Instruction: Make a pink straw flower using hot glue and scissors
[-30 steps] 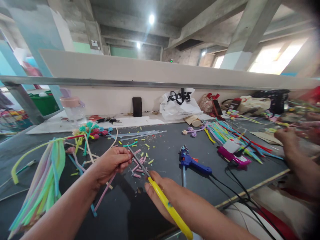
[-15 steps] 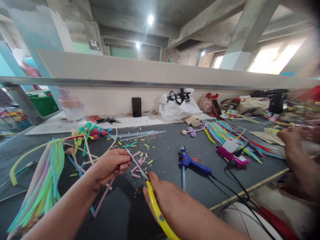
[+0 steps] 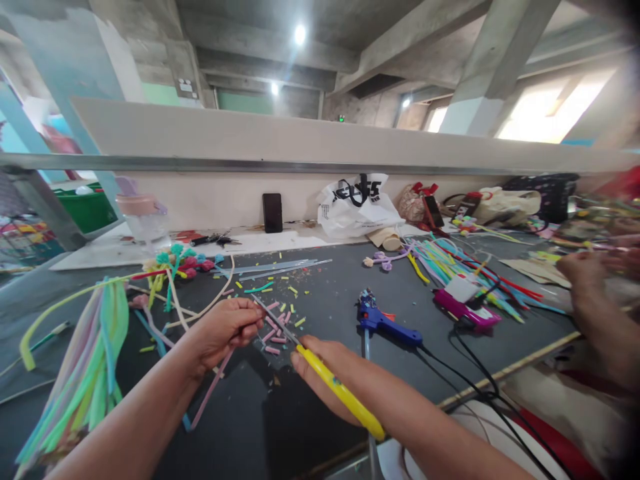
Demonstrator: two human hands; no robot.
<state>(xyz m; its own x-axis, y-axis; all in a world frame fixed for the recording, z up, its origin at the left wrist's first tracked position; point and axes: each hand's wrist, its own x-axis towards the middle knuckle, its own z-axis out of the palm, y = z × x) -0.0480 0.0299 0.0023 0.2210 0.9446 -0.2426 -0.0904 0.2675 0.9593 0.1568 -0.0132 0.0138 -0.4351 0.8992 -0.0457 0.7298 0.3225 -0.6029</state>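
My left hand (image 3: 231, 328) is closed in a pinch on a pink chenille stem (image 3: 213, 390), whose long end hangs down below the fist. In my right hand (image 3: 327, 363) are scissors with yellow handles (image 3: 345, 395). Their blades (image 3: 280, 323) point up and left, the tips close beside my left fingertips. The blades look nearly together. Short pink cut pieces (image 3: 273, 337) lie scattered under the blades, with small yellow bits (image 3: 300, 321) around them. What the left fingertips pinch is partly hidden.
A blue glue gun (image 3: 385, 327) lies right of my hands, its cord running over the table edge. A bundle of pastel stems (image 3: 95, 353) lies at left. Behind stand a phone (image 3: 273, 213) and a white bag (image 3: 357, 210). A co-worker's hand (image 3: 580, 273) is at far right.
The scissors' yellow handle has swung to the right, and the handles and blades have closed together. My right hand has turned slightly with them. My left hand has barely moved.
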